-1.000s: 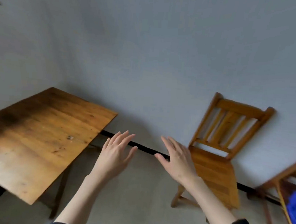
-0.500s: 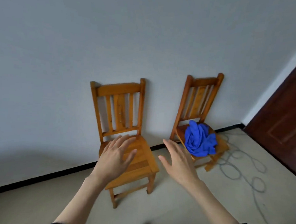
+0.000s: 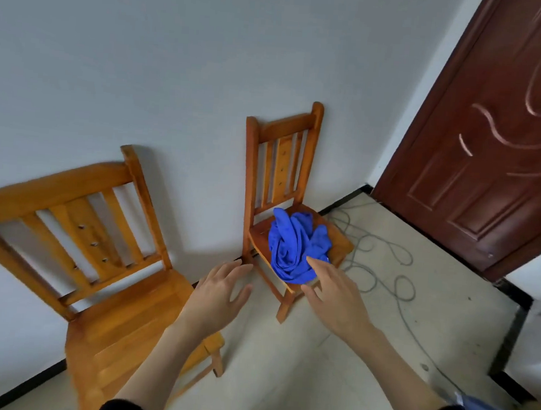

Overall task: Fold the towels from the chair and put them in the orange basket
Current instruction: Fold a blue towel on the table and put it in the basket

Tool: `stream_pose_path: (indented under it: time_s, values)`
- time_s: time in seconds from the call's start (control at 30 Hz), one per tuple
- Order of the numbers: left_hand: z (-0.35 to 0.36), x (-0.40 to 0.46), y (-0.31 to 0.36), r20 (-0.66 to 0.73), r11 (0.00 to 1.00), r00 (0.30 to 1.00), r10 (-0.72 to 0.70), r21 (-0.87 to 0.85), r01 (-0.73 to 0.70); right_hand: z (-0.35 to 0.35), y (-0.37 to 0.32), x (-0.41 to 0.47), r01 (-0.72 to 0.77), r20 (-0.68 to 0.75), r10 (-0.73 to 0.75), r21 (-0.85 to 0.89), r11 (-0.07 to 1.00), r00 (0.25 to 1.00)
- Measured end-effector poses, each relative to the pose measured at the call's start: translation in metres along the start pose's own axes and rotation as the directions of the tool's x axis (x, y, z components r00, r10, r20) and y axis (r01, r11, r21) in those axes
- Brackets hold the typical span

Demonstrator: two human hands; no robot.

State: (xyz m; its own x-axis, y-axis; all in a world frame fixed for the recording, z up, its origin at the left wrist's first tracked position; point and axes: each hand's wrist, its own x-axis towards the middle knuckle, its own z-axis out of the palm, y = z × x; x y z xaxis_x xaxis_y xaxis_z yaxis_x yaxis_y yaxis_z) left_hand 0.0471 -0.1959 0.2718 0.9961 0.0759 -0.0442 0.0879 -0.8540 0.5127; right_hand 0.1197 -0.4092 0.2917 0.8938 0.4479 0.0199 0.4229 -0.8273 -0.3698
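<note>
A crumpled heap of blue towels (image 3: pixel 295 246) lies on the seat of a wooden chair (image 3: pixel 280 160) standing against the wall. My right hand (image 3: pixel 333 295) reaches out with straight fingers, its fingertips just short of the heap's near edge. My left hand (image 3: pixel 221 292) is stretched forward beside it, fingers spread, holding nothing, to the left of that chair's front leg. No orange basket is in view.
A second wooden chair (image 3: pixel 99 257) with a bare seat stands close at the left. A grey cable (image 3: pixel 383 267) lies in loops on the floor right of the towel chair. A dark brown door (image 3: pixel 498 131) fills the right side.
The view has swung right, from the table past the bare chair to the towel chair and door. Both outstretched hands have come closer to the blue towels.
</note>
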Motion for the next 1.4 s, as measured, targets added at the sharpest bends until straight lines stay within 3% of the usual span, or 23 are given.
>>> stream_pose_path:
  time_s: [0.13, 0.3, 0.57, 0.73, 1.1, 1.23, 1.4]
  values:
    - [0.032, 0.057, 0.008, 0.095, 1.0, 0.995, 0.015, 0.008, -0.016, 0.004, 0.053, 0.03, -0.056, 0.04, 0.057, -0.02, 0.998, 0.998]
    - [0.084, 0.124, 0.015, 0.195, 0.997, 0.979, -0.054, -0.041, 0.063, 0.017, 0.12, 0.086, -0.103, 0.128, 0.104, -0.01, 0.995, 0.986]
    - [0.19, 0.22, 0.03, 0.345, 0.921, 0.881, -0.323, -0.101, 0.377, 0.065, 0.231, 0.192, -0.005, 0.348, 0.011, -0.019, 1.0, 0.937]
    - [0.244, 0.283, 0.028, 0.389, 0.88, 0.834, -0.39, -0.107, 0.462, 0.107, 0.283, 0.25, 0.045, 0.429, -0.033, -0.017, 0.999, 0.903]
    - [0.38, 0.364, -0.054, 0.338, 0.871, 0.823, -0.456, -0.02, 0.491, 0.275, 0.358, 0.309, 0.212, 0.418, -0.206, 0.034, 0.977, 0.885]
    - [0.419, 0.378, -0.085, 0.179, 0.933, 0.916, -0.359, 0.054, 0.355, 0.32, 0.371, 0.317, 0.236, 0.402, -0.228, 0.029, 0.971, 0.887]
    - [0.432, 0.395, -0.108, 0.104, 0.921, 0.933, -0.345, 0.227, 0.315, 0.347, 0.379, 0.319, 0.227, 0.461, -0.211, 0.022, 0.974, 0.862]
